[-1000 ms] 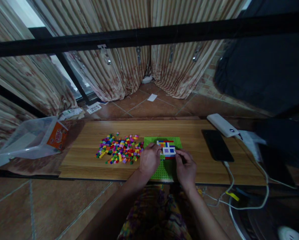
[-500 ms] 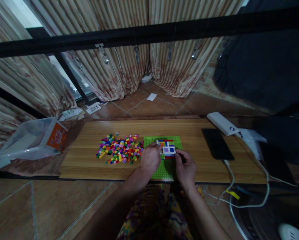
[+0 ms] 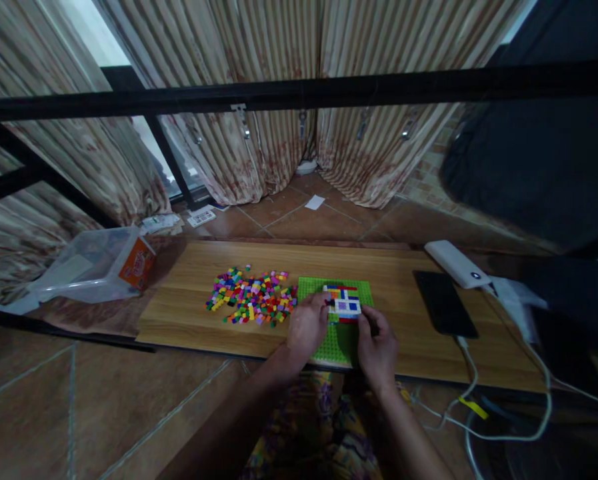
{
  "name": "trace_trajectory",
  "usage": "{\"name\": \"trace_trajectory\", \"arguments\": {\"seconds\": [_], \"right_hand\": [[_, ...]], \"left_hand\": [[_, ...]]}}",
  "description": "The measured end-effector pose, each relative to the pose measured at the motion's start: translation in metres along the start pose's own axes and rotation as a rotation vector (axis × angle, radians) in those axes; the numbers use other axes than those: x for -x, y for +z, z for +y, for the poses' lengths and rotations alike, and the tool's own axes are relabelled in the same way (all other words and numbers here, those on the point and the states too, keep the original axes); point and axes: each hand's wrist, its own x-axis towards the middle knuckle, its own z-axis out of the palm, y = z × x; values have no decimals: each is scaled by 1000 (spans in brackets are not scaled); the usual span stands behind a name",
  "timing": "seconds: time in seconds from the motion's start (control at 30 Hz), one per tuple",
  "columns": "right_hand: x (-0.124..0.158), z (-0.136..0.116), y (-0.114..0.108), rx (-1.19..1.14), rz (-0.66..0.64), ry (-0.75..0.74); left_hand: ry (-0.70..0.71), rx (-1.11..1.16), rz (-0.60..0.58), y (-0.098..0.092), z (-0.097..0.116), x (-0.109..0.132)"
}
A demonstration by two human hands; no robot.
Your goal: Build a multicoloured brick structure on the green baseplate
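Observation:
A green baseplate [image 3: 359,289] lies on a low wooden board [image 3: 259,257]. On its far part stands a small flat build of white, red, blue and purple bricks [image 3: 345,301]. My left hand [image 3: 307,328] rests on the plate's left side, fingers curled and pinched against the build's left edge on something too small to name. My right hand [image 3: 378,345] sits just right of it, fingers curled at the build's near right corner; what they grip is hidden. A heap of loose coloured bricks [image 3: 251,298] lies left of the plate.
A black phone [image 3: 445,311] and a white power bank [image 3: 456,264] lie on the board's right end, with cables [image 3: 503,427] trailing to the floor. A tipped clear plastic box [image 3: 91,263] sits at left. A black metal bar [image 3: 299,93] crosses in front of curtains.
The view has shifted, so the board sits a little further right and lower in frame. Both hands stay at the brick build, the left fingers now pinched closer against its left edge.

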Motion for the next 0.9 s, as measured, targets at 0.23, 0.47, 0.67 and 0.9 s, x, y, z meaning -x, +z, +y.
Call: {"name": "trace_trajectory", "arguments": {"seconds": [0.23, 0.47, 0.67, 0.9], "right_hand": [[0, 1, -1, 54, 2, -23], [3, 2, -4, 138, -9, 3], [3, 2, -6, 215, -28, -11], [2, 6, -6, 234, -17, -53]], "left_hand": [[-66, 178, 184, -22, -35, 37], [-249, 68, 256, -62, -82, 73], [-447, -61, 332, -93, -107, 72], [-599, -353, 241, -110, -120, 49]]}}
